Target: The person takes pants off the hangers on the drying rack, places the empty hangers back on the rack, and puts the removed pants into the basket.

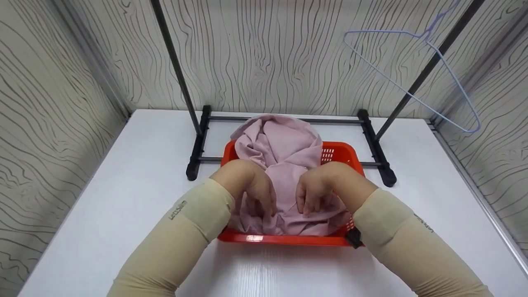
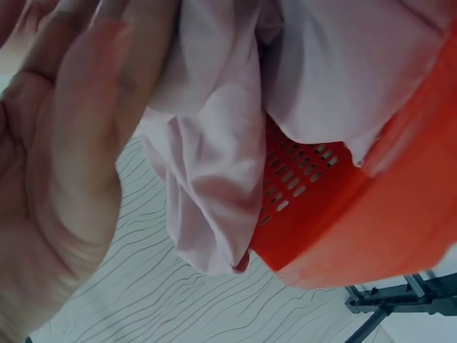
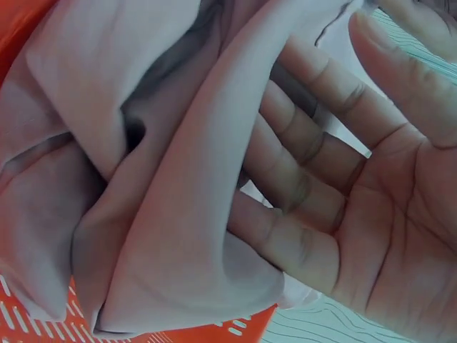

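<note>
A crumpled pink cloth [image 1: 288, 140] fills a red plastic basket [image 1: 288, 240] and bulges over its back rim. Whether it is a garment I cannot tell. Bent down at the wrist, my left hand [image 1: 256, 185] hangs over the left part of the cloth; in the left wrist view its thumb [image 2: 89, 107] stands apart from the fabric. My right hand [image 1: 315, 187] reaches down over the right part. In the right wrist view its loosely bent fingers [image 3: 314, 236] touch a fold, some tips hidden behind it, the thumb held away.
Behind the basket stands a rack with black feet [image 1: 375, 150] and two dark uprights [image 1: 177, 66]. A light blue hanger [image 1: 383, 74] hangs at the upper right. Wood-patterned walls [image 1: 264, 57] enclose the white table [image 1: 136, 165] at the back and sides.
</note>
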Tool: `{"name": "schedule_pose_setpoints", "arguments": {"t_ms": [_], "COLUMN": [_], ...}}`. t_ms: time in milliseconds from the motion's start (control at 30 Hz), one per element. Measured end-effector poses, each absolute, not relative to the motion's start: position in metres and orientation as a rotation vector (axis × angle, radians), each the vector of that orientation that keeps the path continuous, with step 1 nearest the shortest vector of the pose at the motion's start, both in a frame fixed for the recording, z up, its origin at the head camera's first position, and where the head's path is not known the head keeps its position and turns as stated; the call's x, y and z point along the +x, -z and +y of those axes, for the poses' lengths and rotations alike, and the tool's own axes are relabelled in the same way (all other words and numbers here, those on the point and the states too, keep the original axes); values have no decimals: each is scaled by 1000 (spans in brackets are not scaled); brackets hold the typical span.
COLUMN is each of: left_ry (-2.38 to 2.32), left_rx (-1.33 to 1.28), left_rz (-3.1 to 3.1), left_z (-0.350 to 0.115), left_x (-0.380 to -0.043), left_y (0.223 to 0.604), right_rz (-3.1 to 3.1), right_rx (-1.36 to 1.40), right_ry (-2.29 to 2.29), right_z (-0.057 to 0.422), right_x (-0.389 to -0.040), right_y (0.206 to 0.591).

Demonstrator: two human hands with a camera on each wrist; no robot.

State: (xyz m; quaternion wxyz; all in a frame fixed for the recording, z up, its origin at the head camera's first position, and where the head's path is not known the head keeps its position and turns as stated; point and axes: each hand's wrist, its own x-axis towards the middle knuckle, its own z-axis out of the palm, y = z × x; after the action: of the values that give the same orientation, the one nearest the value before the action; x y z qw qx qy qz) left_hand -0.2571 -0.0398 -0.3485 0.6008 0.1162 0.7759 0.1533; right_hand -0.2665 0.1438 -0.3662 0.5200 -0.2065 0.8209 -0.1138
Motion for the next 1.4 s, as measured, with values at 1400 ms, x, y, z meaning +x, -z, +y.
{"name": "schedule_pose_setpoints", "arguments": {"t_ms": [1400], "left_ry": [-775], "left_rx": [439], "left_rz": [2125], "left_z": [-83], "left_x": [-283], "left_y": [328], "right_rz": [2466], "right_rx": [-704], "right_ry": [811], "right_z": [191], "right_x": [-305], "right_y": [326]}}
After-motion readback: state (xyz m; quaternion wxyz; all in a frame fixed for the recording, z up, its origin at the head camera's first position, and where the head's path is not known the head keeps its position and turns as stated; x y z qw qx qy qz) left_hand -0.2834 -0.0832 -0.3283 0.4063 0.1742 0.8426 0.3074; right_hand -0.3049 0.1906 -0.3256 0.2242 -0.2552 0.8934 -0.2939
